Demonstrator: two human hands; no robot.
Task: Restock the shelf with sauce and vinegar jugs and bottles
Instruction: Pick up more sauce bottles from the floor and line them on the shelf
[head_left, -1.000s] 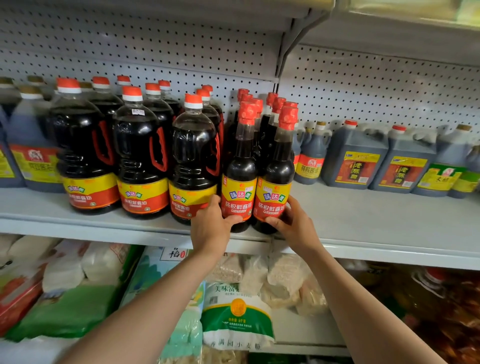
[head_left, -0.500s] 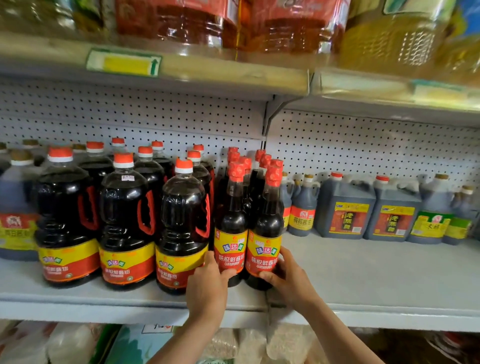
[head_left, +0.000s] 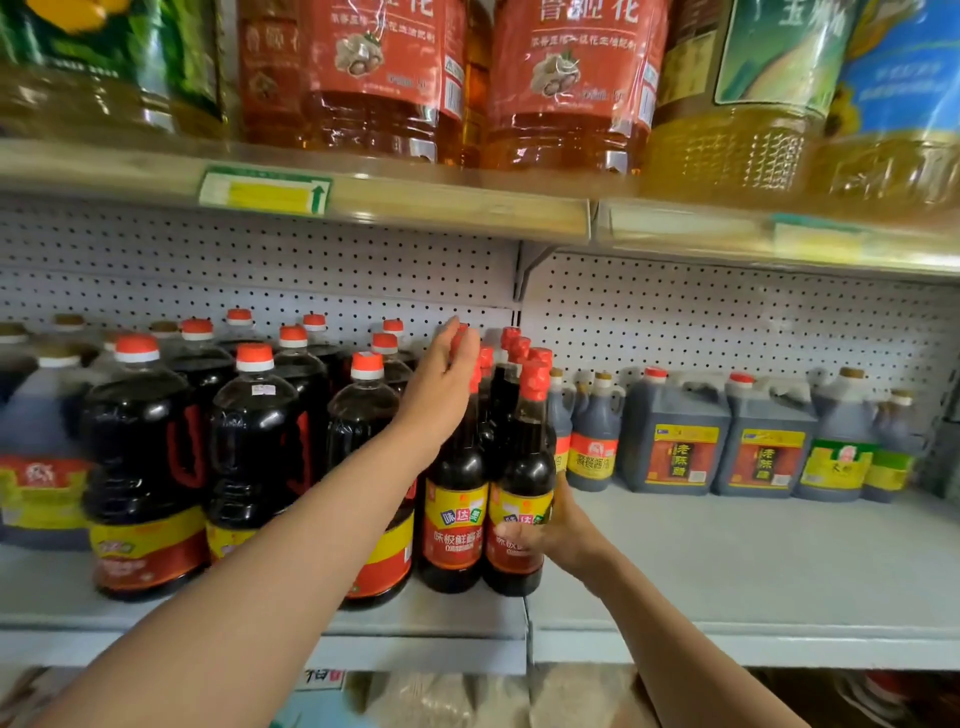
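Shelf (head_left: 727, 561) stock count, both hands at the slim bottles.
Three large red-capped jugs (head_left: 145, 467) are counted along the front edge; further rows behind are hidden. Two slim front bottles: the right one (head_left: 522, 499) is gripped low by the right hand (head_left: 550, 530); the left one's (head_left: 457, 499) cap is covered by the left hand (head_left: 441, 384), grip indeterminate.

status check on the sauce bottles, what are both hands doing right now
Left hand up at the red caps of the slim soy sauce bottles. Right hand gripping the front right bottle low at its label. Nothing blocking; open shelf to the right.
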